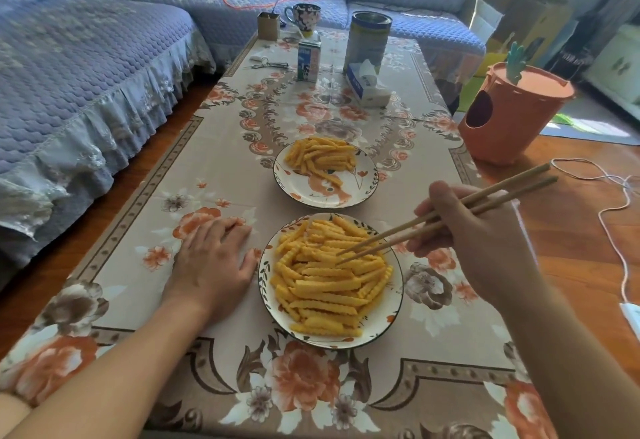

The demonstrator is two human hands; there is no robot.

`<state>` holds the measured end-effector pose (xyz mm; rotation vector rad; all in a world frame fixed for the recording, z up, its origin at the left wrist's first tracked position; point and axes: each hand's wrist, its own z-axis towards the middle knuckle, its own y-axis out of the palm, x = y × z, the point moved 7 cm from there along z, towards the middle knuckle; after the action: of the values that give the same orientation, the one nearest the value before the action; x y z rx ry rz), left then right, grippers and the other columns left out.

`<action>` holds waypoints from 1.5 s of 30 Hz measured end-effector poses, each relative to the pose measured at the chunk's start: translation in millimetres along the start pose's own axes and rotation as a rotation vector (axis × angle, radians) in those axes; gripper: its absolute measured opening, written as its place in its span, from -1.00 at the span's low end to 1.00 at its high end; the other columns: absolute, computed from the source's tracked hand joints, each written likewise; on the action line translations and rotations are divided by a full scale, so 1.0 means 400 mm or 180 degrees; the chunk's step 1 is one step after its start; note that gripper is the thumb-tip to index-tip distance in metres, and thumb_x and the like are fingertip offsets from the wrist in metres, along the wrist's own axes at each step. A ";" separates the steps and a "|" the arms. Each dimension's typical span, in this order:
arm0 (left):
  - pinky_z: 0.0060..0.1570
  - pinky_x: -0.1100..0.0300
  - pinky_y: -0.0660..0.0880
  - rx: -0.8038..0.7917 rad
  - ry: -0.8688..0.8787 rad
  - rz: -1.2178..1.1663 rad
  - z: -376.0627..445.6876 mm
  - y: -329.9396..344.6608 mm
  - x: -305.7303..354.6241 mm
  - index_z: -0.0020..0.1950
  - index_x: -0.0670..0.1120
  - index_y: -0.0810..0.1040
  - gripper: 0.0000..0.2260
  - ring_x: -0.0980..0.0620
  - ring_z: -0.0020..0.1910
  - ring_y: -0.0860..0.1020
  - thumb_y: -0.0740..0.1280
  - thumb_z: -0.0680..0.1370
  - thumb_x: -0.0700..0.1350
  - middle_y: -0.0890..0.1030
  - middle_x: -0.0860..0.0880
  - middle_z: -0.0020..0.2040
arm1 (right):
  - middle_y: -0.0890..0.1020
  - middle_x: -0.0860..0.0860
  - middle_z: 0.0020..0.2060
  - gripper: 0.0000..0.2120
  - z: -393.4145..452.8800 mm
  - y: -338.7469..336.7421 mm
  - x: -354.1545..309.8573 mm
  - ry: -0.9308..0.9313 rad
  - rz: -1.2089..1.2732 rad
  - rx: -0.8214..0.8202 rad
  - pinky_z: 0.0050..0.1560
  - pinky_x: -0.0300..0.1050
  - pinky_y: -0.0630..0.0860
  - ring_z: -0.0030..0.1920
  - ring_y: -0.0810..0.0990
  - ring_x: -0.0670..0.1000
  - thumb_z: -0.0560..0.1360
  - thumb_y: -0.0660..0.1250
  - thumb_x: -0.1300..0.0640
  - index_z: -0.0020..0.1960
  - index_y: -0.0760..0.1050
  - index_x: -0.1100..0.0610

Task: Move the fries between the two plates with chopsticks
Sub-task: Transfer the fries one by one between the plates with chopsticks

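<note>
While my right hand (485,241) grips chopsticks (446,215), tips parted over fries (329,279), a shallow pinch risks dropping one; left hand (211,258) lies flat.

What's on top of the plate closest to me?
The near plate holds a heap of crinkle-cut fries, with the chopsticks tips resting in it. The fries hide most of the plate's centre.

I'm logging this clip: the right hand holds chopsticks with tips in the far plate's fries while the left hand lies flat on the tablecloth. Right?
Not quite. In the head view the chopsticks in the right hand have their tips in the fries on the near plate, not the far plate. The left hand does lie flat on the tablecloth.
</note>
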<state>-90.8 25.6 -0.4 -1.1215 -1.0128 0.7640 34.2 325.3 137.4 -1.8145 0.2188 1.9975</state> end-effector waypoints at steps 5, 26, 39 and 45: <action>0.50 -0.11 0.21 0.0007 -0.0005 -0.0003 0.002 0.002 0.000 0.42 0.06 0.45 -0.54 -0.08 0.48 0.29 0.10 0.58 0.19 0.44 -0.01 0.43 | 0.65 0.21 -0.42 -0.65 0.028 -0.048 0.018 0.0066 0.0281 0.0353 -0.36 -0.02 0.66 -0.39 0.68 0.24 0.60 0.29 -0.02 -0.11 0.58 0.28; 0.45 -0.10 0.28 0.0079 0.0067 -0.0007 0.007 0.006 -0.007 0.37 0.07 0.47 -0.56 -0.05 0.42 0.33 0.11 0.56 0.18 0.46 0.01 0.38 | 0.67 0.20 -0.37 -0.65 0.260 0.116 0.113 -0.0097 -0.0565 0.0804 -0.33 0.00 0.68 -0.44 0.67 0.09 0.68 0.27 0.00 -0.16 0.60 0.19; 0.47 -0.08 0.23 0.0046 0.0077 0.0012 0.003 0.002 -0.003 0.40 0.07 0.44 -0.55 -0.05 0.44 0.31 0.07 0.58 0.18 0.44 0.00 0.40 | 0.67 0.08 -0.43 -0.58 0.124 0.029 -0.052 -0.0251 0.0005 0.0603 -0.33 -0.06 0.69 -0.41 0.69 0.10 0.65 0.21 -0.09 -0.17 0.59 0.19; 0.48 -0.08 0.22 0.0043 0.0056 -0.0006 0.004 0.003 -0.005 0.41 0.08 0.43 -0.54 -0.05 0.45 0.30 0.07 0.57 0.20 0.43 0.00 0.41 | 0.65 0.19 -0.42 -0.55 0.048 0.013 -0.036 -0.0088 -0.0156 0.0358 -0.33 0.04 0.69 -0.39 0.68 0.22 0.62 0.22 -0.10 -0.14 0.59 0.26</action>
<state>-93.0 24.8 -1.8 -1.1138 -0.9926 0.7573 15.3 325.1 153.0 -1.7056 0.2701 1.9354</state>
